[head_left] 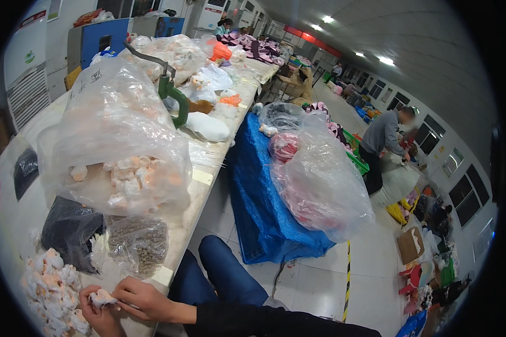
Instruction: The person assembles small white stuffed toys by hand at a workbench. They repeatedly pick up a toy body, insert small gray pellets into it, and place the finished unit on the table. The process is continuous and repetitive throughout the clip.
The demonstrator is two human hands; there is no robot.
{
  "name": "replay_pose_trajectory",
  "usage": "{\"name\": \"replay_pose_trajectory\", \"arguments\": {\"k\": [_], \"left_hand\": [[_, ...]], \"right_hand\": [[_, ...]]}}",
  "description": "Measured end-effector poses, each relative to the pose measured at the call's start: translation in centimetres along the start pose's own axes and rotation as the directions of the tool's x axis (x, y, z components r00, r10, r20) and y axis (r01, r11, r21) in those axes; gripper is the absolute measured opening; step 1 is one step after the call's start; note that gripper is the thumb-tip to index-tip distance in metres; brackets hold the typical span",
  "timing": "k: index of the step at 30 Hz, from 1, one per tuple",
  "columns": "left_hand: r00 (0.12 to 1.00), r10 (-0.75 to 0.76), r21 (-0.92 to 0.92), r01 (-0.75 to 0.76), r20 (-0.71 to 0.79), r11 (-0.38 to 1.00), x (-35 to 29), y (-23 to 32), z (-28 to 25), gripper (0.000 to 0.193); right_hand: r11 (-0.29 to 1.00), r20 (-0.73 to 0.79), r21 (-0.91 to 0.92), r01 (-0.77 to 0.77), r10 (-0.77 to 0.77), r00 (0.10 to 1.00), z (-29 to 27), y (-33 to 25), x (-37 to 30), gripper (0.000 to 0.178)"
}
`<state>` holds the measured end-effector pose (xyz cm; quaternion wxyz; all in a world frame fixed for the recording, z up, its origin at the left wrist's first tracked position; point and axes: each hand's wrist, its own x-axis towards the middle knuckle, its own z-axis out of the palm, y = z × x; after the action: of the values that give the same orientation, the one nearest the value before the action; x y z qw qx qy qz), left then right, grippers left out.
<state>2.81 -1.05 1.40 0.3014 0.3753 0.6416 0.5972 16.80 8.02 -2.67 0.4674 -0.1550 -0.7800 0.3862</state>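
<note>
Low at the near left, my left hand [99,320] is closed around a small white and peach plush piece [102,298]. My right hand [146,302] meets it from the right, fingertips pinched at its end; whether they hold anything smaller is hidden. Beside my left hand lies a loose pile of similar plush pieces [49,287]. Just beyond my hands, a clear bag of small beige-brown parts [139,241] rests against a bag of black parts [70,229]. Farther up the table, a large clear bag [121,135] lies with its mouth toward me, more plush pieces inside.
A green hand press [175,96] with a long lever stands on the white table [199,188]. Right of the table, a blue tarp [258,224] lies under a big clear bag of pink goods [326,180]. A person in grey [381,135] works at the right.
</note>
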Motion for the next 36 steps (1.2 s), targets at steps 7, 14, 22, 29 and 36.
{"name": "replay_pose_trajectory", "arguments": {"k": [7,14,22,29,36], "left_hand": [[0.999,-0.039,0.027,0.039,0.002,0.999,0.3,-1.1,-0.5,0.023],[0.975,-0.104,-0.089,0.123,0.197,0.988,0.3,-1.0,-0.5,0.022],[0.948,-0.211,-0.353,0.286,0.237,0.891,0.6,0.1,-0.4,0.012],[0.954,-0.171,-0.38,0.258,0.248,0.888,0.9,-0.1,-0.8,0.022],[0.913,-0.144,-0.48,0.329,0.381,0.813,0.7,-0.6,-1.5,0.018]], "right_hand": [[0.996,-0.119,0.01,-0.083,0.084,0.989,-0.2,-0.5,-0.1,0.02],[0.955,-0.148,0.103,-0.279,0.292,0.945,-0.4,0.0,0.2,0.016],[0.925,-0.09,0.078,-0.371,0.377,0.922,-1.0,0.1,0.4,0.014],[0.936,-0.086,0.056,-0.348,0.351,0.932,-1.4,-0.8,1.4,0.011],[0.931,-0.072,0.029,-0.365,0.366,0.928,-1.4,-1.0,1.3,0.009]]}}
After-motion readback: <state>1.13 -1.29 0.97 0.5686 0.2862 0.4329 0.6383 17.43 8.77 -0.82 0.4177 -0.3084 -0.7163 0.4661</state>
